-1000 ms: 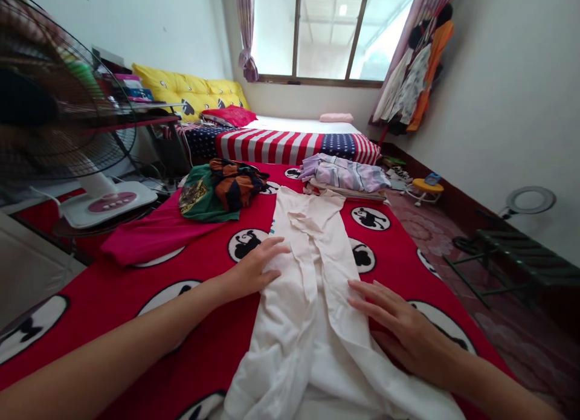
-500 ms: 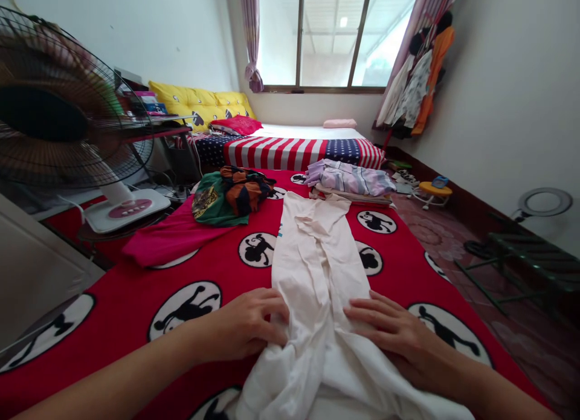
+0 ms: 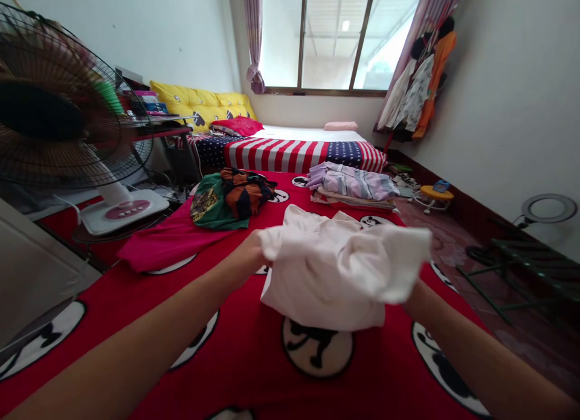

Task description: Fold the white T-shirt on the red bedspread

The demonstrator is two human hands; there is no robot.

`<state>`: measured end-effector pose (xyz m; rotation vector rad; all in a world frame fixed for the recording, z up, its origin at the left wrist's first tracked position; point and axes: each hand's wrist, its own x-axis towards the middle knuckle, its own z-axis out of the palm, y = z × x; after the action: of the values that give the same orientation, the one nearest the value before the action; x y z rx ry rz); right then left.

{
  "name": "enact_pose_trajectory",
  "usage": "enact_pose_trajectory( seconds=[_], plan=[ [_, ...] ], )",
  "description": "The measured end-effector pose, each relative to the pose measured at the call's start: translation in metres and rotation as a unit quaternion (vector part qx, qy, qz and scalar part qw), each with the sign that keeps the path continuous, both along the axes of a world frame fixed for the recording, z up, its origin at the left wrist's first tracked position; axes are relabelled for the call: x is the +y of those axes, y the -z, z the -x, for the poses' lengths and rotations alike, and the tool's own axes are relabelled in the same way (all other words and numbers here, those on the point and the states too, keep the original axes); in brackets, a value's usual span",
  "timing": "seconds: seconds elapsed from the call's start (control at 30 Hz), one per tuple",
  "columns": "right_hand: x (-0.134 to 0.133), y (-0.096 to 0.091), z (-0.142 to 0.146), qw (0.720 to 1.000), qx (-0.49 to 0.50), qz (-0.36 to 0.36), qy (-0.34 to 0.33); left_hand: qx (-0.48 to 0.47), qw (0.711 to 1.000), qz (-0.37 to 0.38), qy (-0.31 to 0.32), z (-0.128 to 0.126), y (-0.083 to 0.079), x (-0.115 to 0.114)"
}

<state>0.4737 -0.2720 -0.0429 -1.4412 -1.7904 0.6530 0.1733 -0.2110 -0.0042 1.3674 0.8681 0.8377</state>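
A white shirt (image 3: 326, 281) is bunched and doubled over above the red blanket (image 3: 254, 371), its lifted part blurred by motion. At its left edge is my left hand (image 3: 259, 243), with the fingers hidden under the cloth that it holds up. My right hand (image 3: 413, 294) is at the right side of the shirt, almost wholly covered by the raised fabric draped over it. The far end of the shirt lies on the blanket, near a stack of folded clothes (image 3: 353, 183).
Left of the shirt lie a green garment (image 3: 211, 205), an orange and dark garment (image 3: 247, 193) and a pink cloth (image 3: 167, 242). A fan (image 3: 58, 112) stands at the left. A folding rack (image 3: 534, 266) and a yellow stool (image 3: 435, 193) are on the right.
Both hands have moved forward, away from me, carrying the near end of the white shirt up and over its far part. The blanket under its former near end now shows.
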Motion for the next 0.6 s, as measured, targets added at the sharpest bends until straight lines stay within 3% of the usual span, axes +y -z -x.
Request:
enact_pose_trajectory(
  seconds=[0.07,0.13,0.2,0.27,0.43,0.53,0.6],
  plan=[
    [0.031,0.008,0.005,0.997,0.055,0.047,0.013,-0.007,0.991,0.125,-0.053,-0.011,0.021,0.03],
    [0.048,0.017,0.006,0.976,0.172,0.125,0.039,0.005,0.982,0.178,-0.065,-0.014,0.04,0.044],
    [0.05,0.024,0.006,0.932,0.3,0.188,0.075,-0.005,0.982,0.184,-0.041,-0.011,0.053,0.043],
    [0.044,0.025,0.006,0.902,0.365,0.207,0.099,-0.037,0.984,0.172,-0.01,-0.009,0.059,0.035],
    [0.029,0.007,0.015,0.893,0.392,0.189,0.114,-0.077,0.984,0.158,-0.011,-0.011,0.041,0.014],
    [0.011,0.003,0.011,0.904,0.365,0.213,0.068,-0.014,0.979,0.186,0.076,0.001,0.029,0.003],
    [-0.005,0.007,-0.001,0.923,0.271,0.271,0.036,0.058,0.97,0.196,0.132,0.014,0.028,-0.002]
  ],
)
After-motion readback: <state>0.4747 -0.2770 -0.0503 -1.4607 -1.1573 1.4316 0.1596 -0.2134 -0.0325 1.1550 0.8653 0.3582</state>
